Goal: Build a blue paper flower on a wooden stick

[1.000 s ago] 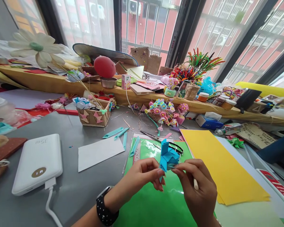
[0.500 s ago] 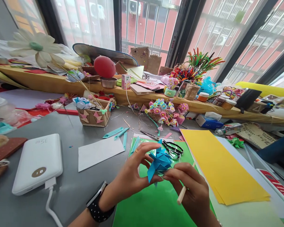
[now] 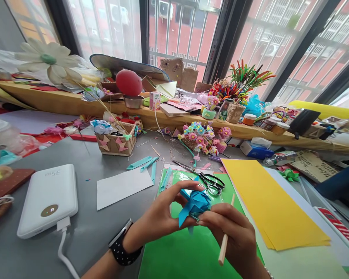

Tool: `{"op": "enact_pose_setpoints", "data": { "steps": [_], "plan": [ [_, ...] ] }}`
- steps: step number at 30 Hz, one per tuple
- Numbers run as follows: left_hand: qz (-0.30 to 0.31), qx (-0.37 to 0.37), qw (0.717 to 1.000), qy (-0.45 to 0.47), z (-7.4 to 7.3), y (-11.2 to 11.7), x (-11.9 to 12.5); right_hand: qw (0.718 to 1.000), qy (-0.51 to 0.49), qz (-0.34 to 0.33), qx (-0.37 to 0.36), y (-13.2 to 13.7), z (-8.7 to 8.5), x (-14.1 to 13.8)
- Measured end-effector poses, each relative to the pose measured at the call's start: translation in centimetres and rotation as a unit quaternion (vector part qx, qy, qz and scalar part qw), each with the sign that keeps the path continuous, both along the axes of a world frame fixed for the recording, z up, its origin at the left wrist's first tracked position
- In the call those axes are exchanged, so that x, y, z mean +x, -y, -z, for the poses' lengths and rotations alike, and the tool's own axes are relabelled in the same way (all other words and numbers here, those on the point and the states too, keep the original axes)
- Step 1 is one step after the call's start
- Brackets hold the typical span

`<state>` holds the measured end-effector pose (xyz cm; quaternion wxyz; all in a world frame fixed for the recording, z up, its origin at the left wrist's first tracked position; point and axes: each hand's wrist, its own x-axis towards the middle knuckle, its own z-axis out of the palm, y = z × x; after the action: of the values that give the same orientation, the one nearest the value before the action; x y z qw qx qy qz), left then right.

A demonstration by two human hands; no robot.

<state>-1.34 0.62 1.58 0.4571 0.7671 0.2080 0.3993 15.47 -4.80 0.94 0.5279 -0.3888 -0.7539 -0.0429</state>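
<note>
A folded blue paper flower (image 3: 198, 202) is held up over a green sheet (image 3: 174, 255). My left hand (image 3: 165, 207) is closed on it from the left, thumb below and fingers above. With its fingertips pinched at the flower's lower right edge, my right hand (image 3: 234, 228) also keeps a thin wooden stick (image 3: 224, 242) tucked between its fingers. Black-handled scissors (image 3: 212, 184) lie just behind the flower. Folded light-blue paper strips (image 3: 139, 163) rest beyond a white paper piece (image 3: 123, 190) on the left.
A white power bank (image 3: 49, 197) with a cable lies at left. Yellow paper (image 3: 273, 205) is stacked at right. Behind stand a cardboard basket (image 3: 116, 143), crocheted flowers (image 3: 199, 135) and a blue tissue box (image 3: 254, 149). A crowded ledge (image 3: 163, 116) runs along the windows.
The wooden stick has swung more upright in my right hand, its near end lower. The blue flower has turned slightly and shifted a little within my fingers.
</note>
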Motion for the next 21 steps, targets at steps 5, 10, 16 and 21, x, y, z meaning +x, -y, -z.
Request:
{"op": "enact_pose_setpoints", "data": {
  "steps": [5, 10, 16, 21],
  "plan": [
    [-0.033, 0.037, 0.999, 0.000, 0.00, 0.15, 0.06, 1.000, 0.001, 0.004, 0.009, 0.04, 0.04, 0.04],
    [-0.036, 0.075, 0.996, 0.019, 0.02, 0.16, 0.15, 1.000, -0.021, 0.019, 0.003, -0.03, 0.47, -0.09],
    [-0.039, 0.088, 0.995, 0.016, 0.25, 0.13, 0.14, 0.999, -0.025, 0.000, -0.027, -0.09, 0.23, 0.01],
    [-0.028, 0.054, 0.998, -0.001, 0.34, 0.11, 0.05, 1.000, 0.007, -0.012, -0.025, -0.05, -0.03, 0.21]
  ]
}}
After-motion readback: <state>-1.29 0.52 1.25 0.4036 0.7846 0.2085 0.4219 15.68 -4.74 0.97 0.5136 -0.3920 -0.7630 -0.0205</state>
